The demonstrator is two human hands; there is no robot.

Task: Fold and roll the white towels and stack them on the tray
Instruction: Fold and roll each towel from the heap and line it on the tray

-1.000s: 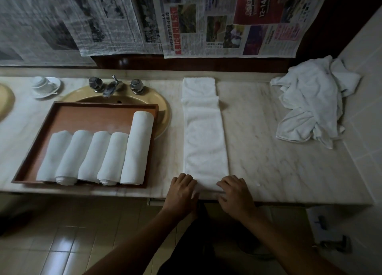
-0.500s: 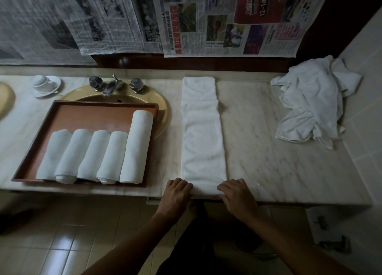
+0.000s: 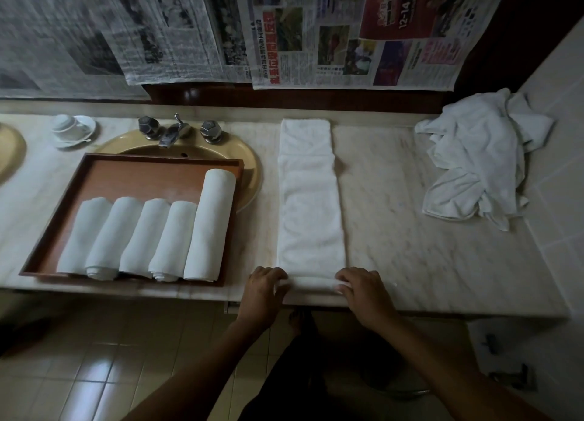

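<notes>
A long folded white towel [image 3: 309,199] lies flat on the marble counter [image 3: 410,231], running from the back wall to the front edge. Its near end is turned up into a small roll. My left hand [image 3: 264,289] grips the left end of that roll and my right hand [image 3: 363,291] grips the right end, fingers curled over it. A brown wooden tray [image 3: 132,174] sits over the sink to the left and holds several rolled white towels [image 3: 151,240] side by side, the rightmost one longer.
A heap of unfolded white towels [image 3: 477,164] lies at the back right against the tiled wall. Behind the tray are the faucet [image 3: 173,132] and a cup on a saucer [image 3: 71,129]. Newspaper sheets [image 3: 316,31] hang on the back wall. Floor tiles show below the counter edge.
Both hands have shifted slightly apart to the towel's near corners and curled the near edge over into a first small roll.
</notes>
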